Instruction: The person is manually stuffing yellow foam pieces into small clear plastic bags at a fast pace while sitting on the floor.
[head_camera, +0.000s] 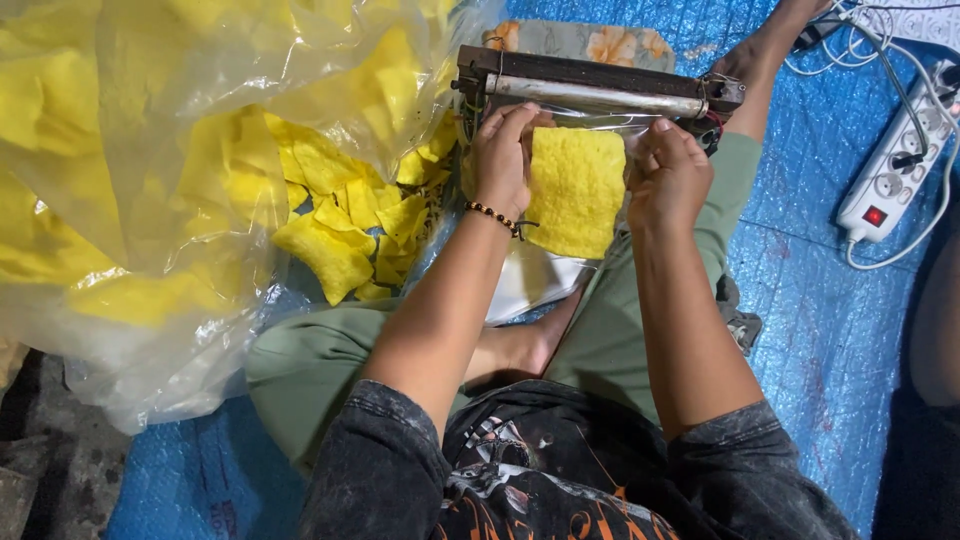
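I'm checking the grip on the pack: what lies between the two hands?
In the head view, a clear bag of yellow crackers lies between the left hand and right hand, its top under the sealer bar.

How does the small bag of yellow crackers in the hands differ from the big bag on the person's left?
The small bag is flat, held taut by the left hand and right hand, its top at the sealer bar. The big bag is far larger, crumpled, lying open on the blue tarp, crackers piled loosely. Both are clear plastic holding yellow crackers.
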